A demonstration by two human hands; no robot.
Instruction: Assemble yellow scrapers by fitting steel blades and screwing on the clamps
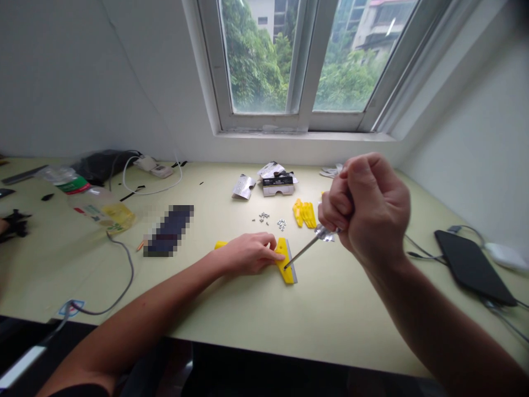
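A yellow scraper point(282, 251) with a metal blade along its right edge lies on the table in front of me. My left hand point(252, 252) is closed on it, a finger pressing the head, and the handle's yellow end shows left of the wrist. My right hand point(367, 207) is wrapped in a fist round a screwdriver point(303, 251), whose handle is mostly hidden. The shaft slants down to the left, and its tip meets the lower part of the scraper head. Behind lie several yellow plastic pieces point(305, 213), small screws point(262, 217) and nuts point(281, 224).
Small boxes point(278, 184) stand near the window wall. At the left are a plastic bottle point(99, 207), a blurred-out dark object point(169, 231) and a white charger with its cable point(161, 170). A black phone-like device point(473, 267) with cables lies at the right.
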